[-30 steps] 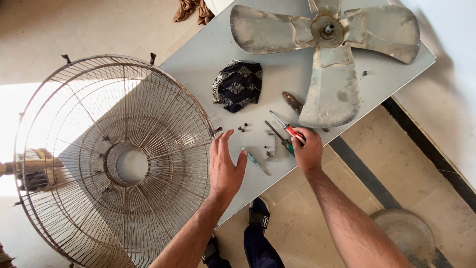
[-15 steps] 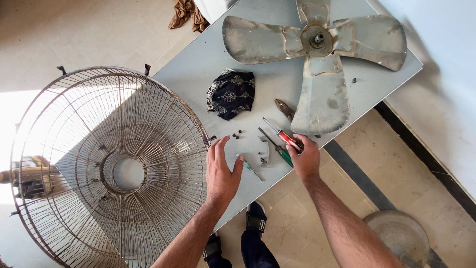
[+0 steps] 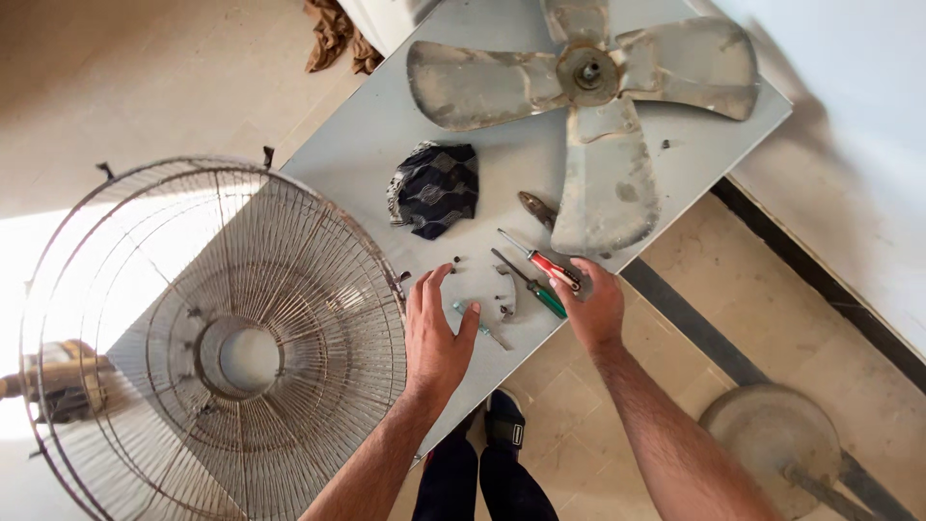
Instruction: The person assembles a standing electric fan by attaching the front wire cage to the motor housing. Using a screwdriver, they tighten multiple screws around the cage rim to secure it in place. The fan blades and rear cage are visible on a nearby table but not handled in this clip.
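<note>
My left hand [image 3: 439, 333] lies flat on the grey table [image 3: 367, 135], fingers spread, beside the rim of a rusty wire fan guard [image 3: 222, 338]. Its thumb is next to a small greenish tool [image 3: 470, 311] and a little metal bracket [image 3: 506, 289]. My right hand [image 3: 593, 307] rests at the table's near edge, and its fingertips touch the handle ends of a red screwdriver [image 3: 552, 268] and a green screwdriver [image 3: 542, 294]. Neither hand grips anything. A dusty four-blade fan propeller [image 3: 598, 106] lies beyond them.
A dark patterned cloth [image 3: 434, 188], pliers [image 3: 535, 207] and small screws [image 3: 455, 260] lie on the table. On the floor are a round fan base [image 3: 772, 444], a fan motor [image 3: 58, 381] at the left and a brown rag [image 3: 338, 34]. My feet [image 3: 502, 425] are below the table edge.
My right hand has slid back off the red screwdriver, so its handle shows more. My left hand stays flat on the table.
</note>
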